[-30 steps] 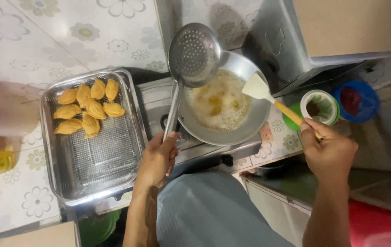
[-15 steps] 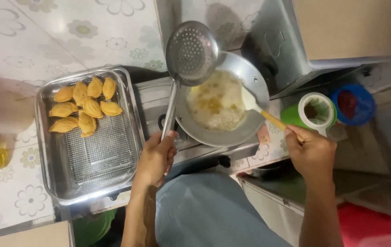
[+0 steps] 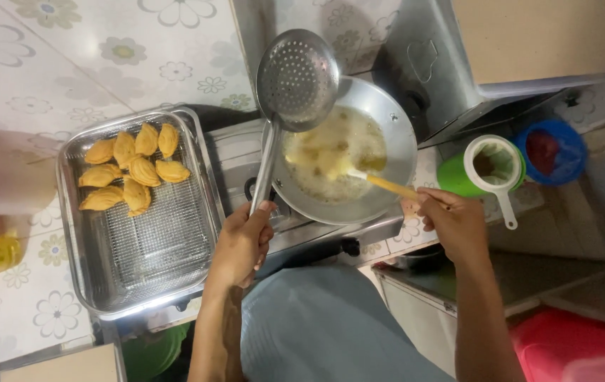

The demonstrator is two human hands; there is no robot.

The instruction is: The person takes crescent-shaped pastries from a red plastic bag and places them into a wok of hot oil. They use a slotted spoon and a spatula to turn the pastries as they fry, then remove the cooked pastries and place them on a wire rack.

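Under bubbling oil [image 3: 331, 152], spatula [image 3: 387, 185] blade hidden.

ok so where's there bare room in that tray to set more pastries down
The wire rack in the metal tray is bare across its near half and right side, from below the fried pastries to the near rim. The far left corner is crowded with pastries. The left hand holds the skimmer just right of the tray; the right hand holds a spatula in the pan.
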